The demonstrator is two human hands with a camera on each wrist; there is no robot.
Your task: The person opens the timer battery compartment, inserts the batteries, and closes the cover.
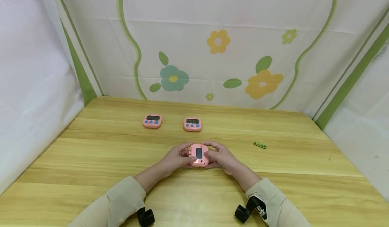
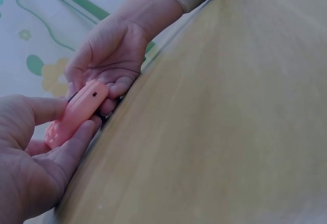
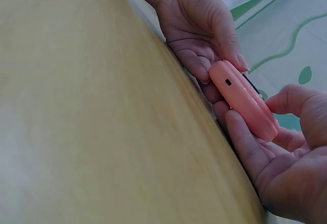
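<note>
Both hands hold a pink digital timer between them, low over the front middle of the table. Its back is turned up, with a dark rectangle in the middle; the display side is hidden underneath. My left hand grips the left edge, thumb on the back. On the opposite edge, my right hand has its thumb on the back too and fingers curled beneath. In the left wrist view the timer shows its rounded side with a small dark slot. The right wrist view also shows the timer pinched from both sides.
Beyond the hands, two more pink timers lie face up, one at the left and one nearer the middle, each with blue buttons. A green battery lies to the right on the wooden table. Flower-patterned white cloth hangs behind.
</note>
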